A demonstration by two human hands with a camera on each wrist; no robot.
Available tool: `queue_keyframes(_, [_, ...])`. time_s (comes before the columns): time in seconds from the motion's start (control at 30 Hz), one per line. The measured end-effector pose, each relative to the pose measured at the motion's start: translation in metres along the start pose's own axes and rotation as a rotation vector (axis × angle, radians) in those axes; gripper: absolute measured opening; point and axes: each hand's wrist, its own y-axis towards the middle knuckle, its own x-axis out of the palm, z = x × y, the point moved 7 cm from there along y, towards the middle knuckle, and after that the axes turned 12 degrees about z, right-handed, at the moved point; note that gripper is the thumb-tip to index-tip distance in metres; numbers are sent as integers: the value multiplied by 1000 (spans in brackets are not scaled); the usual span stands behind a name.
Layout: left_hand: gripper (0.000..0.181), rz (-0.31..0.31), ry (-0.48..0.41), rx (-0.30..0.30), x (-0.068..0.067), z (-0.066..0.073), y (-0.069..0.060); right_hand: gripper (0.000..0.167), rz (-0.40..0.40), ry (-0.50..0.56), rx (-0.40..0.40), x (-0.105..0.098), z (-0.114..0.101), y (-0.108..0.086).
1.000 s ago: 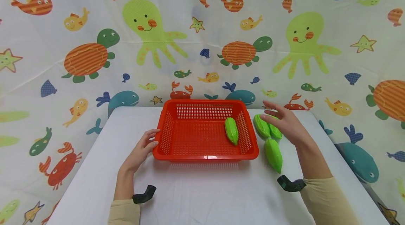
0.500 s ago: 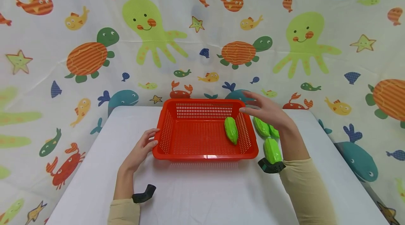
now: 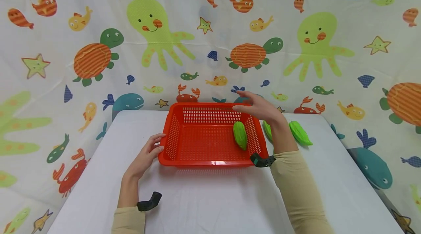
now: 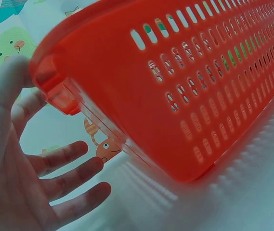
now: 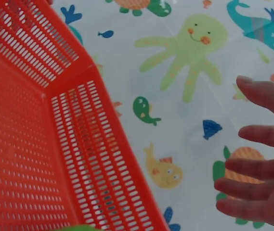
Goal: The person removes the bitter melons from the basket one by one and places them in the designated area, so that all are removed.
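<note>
A red plastic basket [image 3: 210, 162] with slotted sides stands on the white table. My left hand [image 3: 143, 159] holds its left rim; in the left wrist view, thumb and index finger meet the rim's corner while the remaining fingers hang free below it. Inside the basket, toward the right, lies a glossy green, ridged, tapered fruit or vegetable [image 3: 240, 136]. My right hand [image 3: 261, 109], fingers spread and holding nothing, hovers over the basket's back right corner. Under the right forearm, more such pieces lie on the table, one partly covered [image 3: 267, 130]; another green piece [image 3: 300, 133] lies right of it.
The white table [image 3: 210, 201] ends at the back against a hanging cloth [image 3: 210, 76] printed with sea animals. A black wrist device [image 3: 262, 160] on the right arm overlaps the basket's front right corner in the head view.
My right hand has moved left, from above the green pieces beside the basket to its back right corner. My left hand, the basket and the piece inside stay in place.
</note>
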Motion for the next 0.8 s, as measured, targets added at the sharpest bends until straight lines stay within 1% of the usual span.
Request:
queue_keyframes(0.2, [58,-2,-6,3,0,0,1,73,11,-83,57,10,7,13])
queue_keyframes(0.37, [58,-1,-2,0,-1,-2,2,74,9,-111,111,21,18,24])
queue_keyframes(0.53, [57,-3,-4,2,-1,-2,2,71,-7,-173,134,32,32,34])
queue_keyframes(0.63, [57,-2,-8,5,-1,-2,2,68,-22,-193,129,37,40,37])
queue_keyframes(0.8, [57,-2,-9,6,-1,-3,3,64,-53,-226,103,42,47,36])
